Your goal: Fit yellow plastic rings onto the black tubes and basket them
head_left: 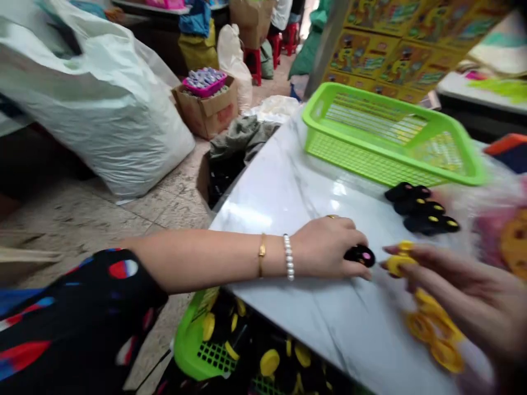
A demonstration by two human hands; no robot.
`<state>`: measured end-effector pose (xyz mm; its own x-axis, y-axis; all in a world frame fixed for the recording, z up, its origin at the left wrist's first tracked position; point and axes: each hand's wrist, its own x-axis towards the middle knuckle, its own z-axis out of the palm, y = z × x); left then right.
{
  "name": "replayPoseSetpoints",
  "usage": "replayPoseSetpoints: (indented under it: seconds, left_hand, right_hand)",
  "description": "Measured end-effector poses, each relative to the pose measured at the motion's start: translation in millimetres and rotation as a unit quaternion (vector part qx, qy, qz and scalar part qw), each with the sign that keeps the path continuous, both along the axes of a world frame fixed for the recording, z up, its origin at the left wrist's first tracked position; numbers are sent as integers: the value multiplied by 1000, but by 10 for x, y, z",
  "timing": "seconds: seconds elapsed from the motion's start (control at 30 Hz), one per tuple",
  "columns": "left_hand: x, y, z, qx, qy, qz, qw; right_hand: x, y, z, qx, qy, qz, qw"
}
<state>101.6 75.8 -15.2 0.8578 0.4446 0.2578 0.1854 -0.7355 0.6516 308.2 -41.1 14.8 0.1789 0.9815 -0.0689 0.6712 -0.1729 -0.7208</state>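
Observation:
My left hand [325,249], with a pearl bracelet and a gold band on the wrist, is closed around a small black plastic piece [360,255] with a pink spot on its end. It rests on the white marbled table [280,192]. Just to its right, my right hand [461,291] pinches a small yellow plastic piece [398,262] between thumb and fingers. Below those fingers are more yellow ring-shaped pieces [436,332], blurred; whether the hand holds them too I cannot make out. Several black pieces [424,208] with yellow or pink spots lie grouped behind the right hand.
A green basket [391,159] stands at the table's back. Below the near edge, another green basket [185,351] holds black pieces with yellow discs. At left are a big white sack [123,109] and a cardboard box [214,112]. Plastic-wrapped items [489,219] lie at right.

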Motion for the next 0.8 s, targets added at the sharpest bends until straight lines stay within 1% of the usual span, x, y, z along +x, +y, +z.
replayPoseSetpoints:
  seconds: [0.03, 0.07, 0.1, 0.17, 0.23, 0.3, 0.37, 0.43, 0.5, 0.53, 0.6, 0.67, 0.73, 0.8]
  left_hand:
    - [-39, -10, 8, -3, 1, 4, 1000]
    - [-79, -15, 13, -7, 0, 9, 1000]
    - [-113, -13, 13, -11, -4, 12, 1000]
    - [-151, 0, 4, -21, -11, 19, 1000]
    - [-153, 10, -1, -29, -15, 22, 999]
    - [-141, 12, 3, -34, -13, 22, 999]
    - [-134, 16, 11, -35, -8, 20, 999]
    - [-137, 24, 19, -35, -4, 18, 999]
    - [-143, 33, 26, -36, 1, 16, 999]
    - [-145, 34, 30, -36, 4, 17, 999]
    - [-143, 31, 38, -30, 13, 23, 999]
    - [-132, 19, 46, -18, 25, 32, 999]
    - [-114, 4, 51, -4, 39, 28, 999]
    - [-92, -10, 52, 14, 54, 15, 998]
  right_hand:
    - [-147, 35, 31, -30, 43, 17, 998]
    - [-274, 81, 50, -39, 78, 25, 996]
    - [-368, 129, 58, -27, 86, 33, 995]
    - [-444, 200, 55, -2, 44, 51, 998]
    - [-421, 210, 62, 20, -2, 44, 999]
    - [-366, 181, 93, 19, -8, 38, 999]
    - [-321, 153, 136, -17, 34, 50, 998]
    - [-289, 151, 160, -86, 108, 53, 989]
    - [-265, 174, 145, -148, 170, 23, 974]
    - [-255, 190, 122, -165, 180, -3, 970]
    - [-253, 221, 59, -156, 159, -59, 973]
    - [-292, 241, -3, -124, 110, -88, 982]
    - [-387, 245, -42, -105, 72, -88, 988]
    - [-524, 241, -59, -91, 37, -60, 993]
